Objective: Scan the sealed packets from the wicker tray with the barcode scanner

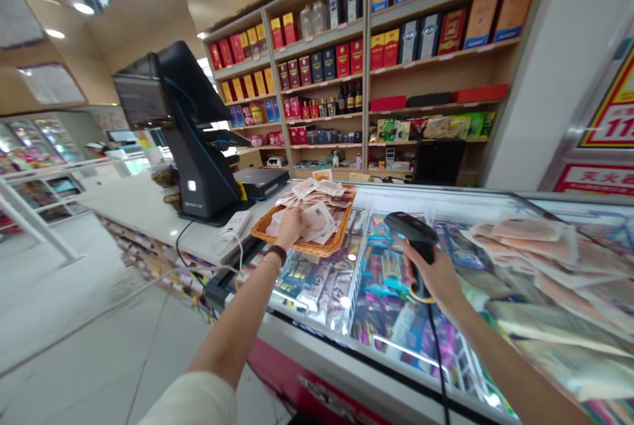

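Glass-topped freezer (321, 351), wicker basket (321, 251) of packets (317, 194) at its far left, right hand (442, 274) clasping black scanner (412, 229) over the freezer, nose aimed far left, head's long axis slanting back near right, left hand (291, 227) pinching one packet (321, 222) in the basket

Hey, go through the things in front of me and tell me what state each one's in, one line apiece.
Left hand: on a packet at the basket, grip unclear
Right hand: closed around the scanner
Scanner: held up, corded
Basket: heaped with packets
Freezer: lit inside, stocked
Loose packets: piled, overlapping
Terminal: upright on the counter
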`<state>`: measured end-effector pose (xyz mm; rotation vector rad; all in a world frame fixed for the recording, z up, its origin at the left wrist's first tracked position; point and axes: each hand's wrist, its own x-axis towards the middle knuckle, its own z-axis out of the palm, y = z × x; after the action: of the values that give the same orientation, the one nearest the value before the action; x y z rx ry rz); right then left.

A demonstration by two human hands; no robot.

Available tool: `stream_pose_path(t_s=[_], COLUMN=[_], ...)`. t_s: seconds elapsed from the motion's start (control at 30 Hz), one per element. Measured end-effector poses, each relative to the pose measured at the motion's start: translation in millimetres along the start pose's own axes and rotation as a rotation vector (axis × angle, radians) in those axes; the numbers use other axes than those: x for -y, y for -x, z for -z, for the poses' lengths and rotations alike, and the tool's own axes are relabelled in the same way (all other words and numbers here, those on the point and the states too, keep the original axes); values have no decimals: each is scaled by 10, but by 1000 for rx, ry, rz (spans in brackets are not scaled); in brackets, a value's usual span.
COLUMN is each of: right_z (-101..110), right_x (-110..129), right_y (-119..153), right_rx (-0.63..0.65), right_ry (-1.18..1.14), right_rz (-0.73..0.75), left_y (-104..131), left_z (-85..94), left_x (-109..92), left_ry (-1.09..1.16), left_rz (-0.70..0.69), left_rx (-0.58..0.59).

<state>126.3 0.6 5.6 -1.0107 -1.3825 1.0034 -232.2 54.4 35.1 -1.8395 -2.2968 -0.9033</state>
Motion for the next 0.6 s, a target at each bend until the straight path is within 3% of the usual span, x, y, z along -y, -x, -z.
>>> stream_pose_path(t_s=[0.17,0.3,0.43,0.6], right_z=[72,101,86,51], right_x=[-58,-66,-48,-61], right_y=[17,46,74,96], right_rx=[-43,-37,-29,3], right_ry=[-82,-82,-63,-67], right_rz=[-22,-13,5,35], left_y=[110,122,172,311], left_z=[-50,-238,-518,-764], left_x=[-237,-488,-841,-1136], left_ry=[140,629,1090,1060], left_rz=[9,56,46,-114], left_rx=[21,-74,-11,-7])
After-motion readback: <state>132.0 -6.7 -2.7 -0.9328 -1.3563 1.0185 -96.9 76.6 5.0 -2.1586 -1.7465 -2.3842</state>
